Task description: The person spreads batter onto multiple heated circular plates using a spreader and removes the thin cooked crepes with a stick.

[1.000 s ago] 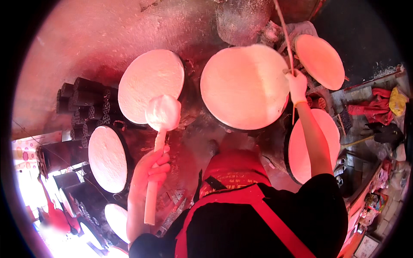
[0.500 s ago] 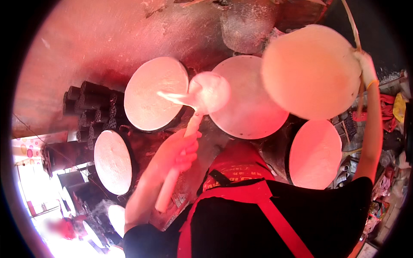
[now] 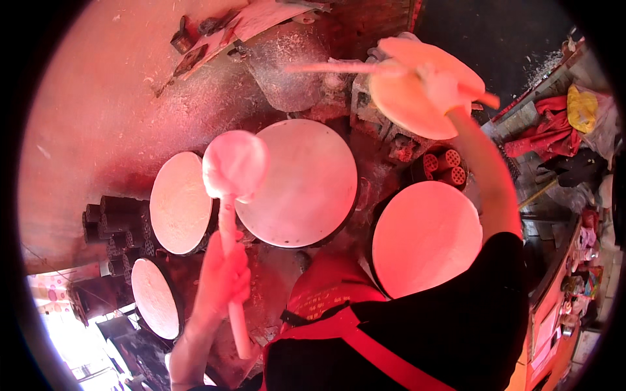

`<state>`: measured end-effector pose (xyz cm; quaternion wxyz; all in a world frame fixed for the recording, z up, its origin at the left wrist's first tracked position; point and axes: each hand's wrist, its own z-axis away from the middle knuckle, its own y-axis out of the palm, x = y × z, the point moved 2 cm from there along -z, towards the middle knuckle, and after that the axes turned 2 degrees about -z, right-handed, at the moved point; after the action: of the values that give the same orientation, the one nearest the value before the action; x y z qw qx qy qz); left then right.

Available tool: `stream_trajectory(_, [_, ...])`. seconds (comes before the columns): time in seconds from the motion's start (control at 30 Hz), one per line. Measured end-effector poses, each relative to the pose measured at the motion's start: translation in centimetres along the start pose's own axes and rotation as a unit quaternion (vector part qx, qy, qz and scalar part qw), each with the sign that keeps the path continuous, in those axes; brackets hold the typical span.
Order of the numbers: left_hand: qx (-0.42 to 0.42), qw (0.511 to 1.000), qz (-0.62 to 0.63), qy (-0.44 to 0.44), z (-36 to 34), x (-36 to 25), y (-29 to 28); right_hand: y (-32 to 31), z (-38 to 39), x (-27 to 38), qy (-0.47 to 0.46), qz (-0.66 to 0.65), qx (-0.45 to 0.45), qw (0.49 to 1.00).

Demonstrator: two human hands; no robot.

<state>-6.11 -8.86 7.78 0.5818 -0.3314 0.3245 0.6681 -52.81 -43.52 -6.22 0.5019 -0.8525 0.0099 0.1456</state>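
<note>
My left hand (image 3: 225,270) is closed round the handle of a ladle (image 3: 236,163), its head coated in wet white batter. The ladle is in front of the left edge of a large round griddle (image 3: 306,182). Far right, my right hand (image 3: 450,91) grips a long thin stick (image 3: 332,68) with a thin, round beige sheet like a pancake (image 3: 401,101). Blur hides exactly how the fingers hold both. The sheet looks bent around the stick. Pale layers cover the right griddle (image 3: 427,238), the left griddle (image 3: 181,202) and the near-left one (image 3: 155,298).
Black honeycomb coal briquettes (image 3: 120,225) are stacked at the left; a few reddish ones (image 3: 450,168) stand behind the right griddle. A pale container (image 3: 287,72) is at the back. Red cloth (image 3: 548,124) and a cluttered orange table (image 3: 548,326) lie along the right.
My view has turned rightward. The right hand has swung the round sheet away from the griddles to the far side, and the stick now lies crosswise. The ladle is more upright, its batter no longer flung sideways.
</note>
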Motion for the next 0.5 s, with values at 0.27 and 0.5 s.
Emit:
stream_trajectory(0.27, [0.131,0.935,0.283,-0.168,-2.9,-0.2,5.4,8.9,10.8,7.1,0.021,-0.115,-0.006,0.993])
stream_trajectory(0.5, [0.096,0.963,0.215,-0.13,-3.5,-1.9,7.6,4.3,13.4,7.0,0.099,-0.158,0.01,0.982])
